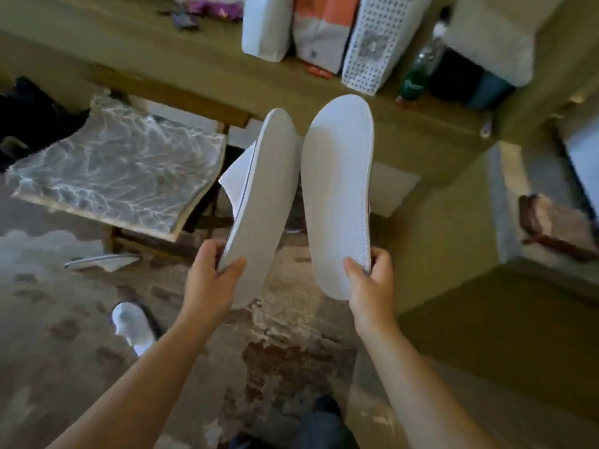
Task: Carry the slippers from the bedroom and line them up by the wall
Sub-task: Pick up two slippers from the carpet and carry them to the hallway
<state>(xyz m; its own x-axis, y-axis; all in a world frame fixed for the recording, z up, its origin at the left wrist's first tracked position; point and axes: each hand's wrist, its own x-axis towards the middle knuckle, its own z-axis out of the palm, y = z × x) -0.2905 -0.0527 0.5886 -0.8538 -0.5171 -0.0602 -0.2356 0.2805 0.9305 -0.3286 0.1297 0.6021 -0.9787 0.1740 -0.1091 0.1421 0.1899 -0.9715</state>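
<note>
I hold two white slippers up in front of me, soles toward the camera, toes pointing away. My left hand (212, 277) grips the heel of the left slipper (264, 196), which is turned partly sideways so its white upper shows on its left. The heel of the right slipper (338, 189) is pinched in my right hand (369, 280); its dotted sole faces me flat. The two slippers nearly touch at mid-length. Another white slipper (133, 325) lies on the patterned floor at lower left.
A wooden desk (194, 59) runs across the top with bags (319, 30), a dotted white box (372, 43) and a green bottle (418, 72) on it. A chair with a marbled seat (120, 170) stands at left. A wooden cabinet (486, 319) fills the right.
</note>
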